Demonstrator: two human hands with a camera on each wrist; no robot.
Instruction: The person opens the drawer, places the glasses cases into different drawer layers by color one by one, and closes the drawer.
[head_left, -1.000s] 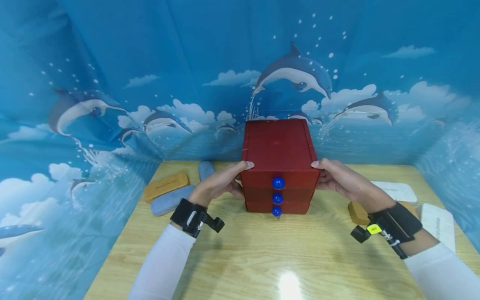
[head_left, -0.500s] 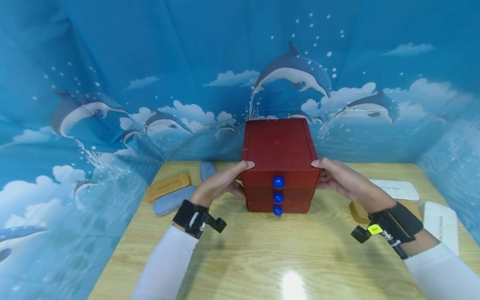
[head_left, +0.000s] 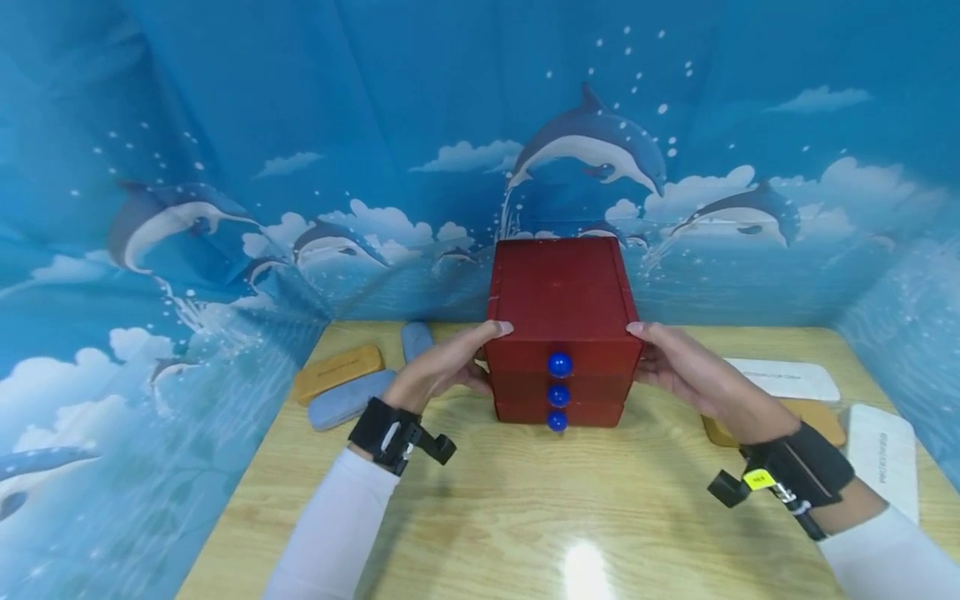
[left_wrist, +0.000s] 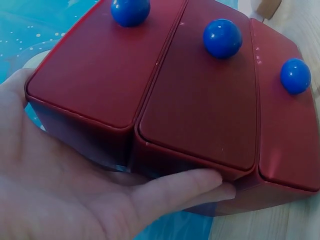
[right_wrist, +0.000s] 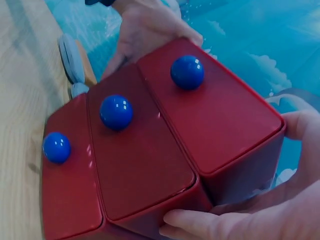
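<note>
A red three-drawer box [head_left: 562, 292] with a round blue knob [head_left: 559, 364] on each drawer stands on the table at the back, fronts facing me. My left hand [head_left: 442, 367] grips its left side, thumb over the top front edge. My right hand [head_left: 693, 371] holds the opposite side the same way. In the left wrist view, fingers [left_wrist: 185, 187] lie along the side by the middle drawer [left_wrist: 200, 110]. The right wrist view shows fingers [right_wrist: 195, 222] low on the other side, beside the middle drawer [right_wrist: 142, 165]. All three drawers sit closed.
At left on the wooden table [head_left: 480, 517] lie a tan case [head_left: 339, 372] and blue-grey cases [head_left: 348, 400]. On the right are white cases [head_left: 883, 458] and a tan one [head_left: 817, 421], partly behind my right wrist. A dolphin-print curtain [head_left: 375, 125] hangs behind.
Both hands keep their hold on the drawer box, which stays in place. My right wrist has shifted slightly outward and lower. The head view has drifted a little.
</note>
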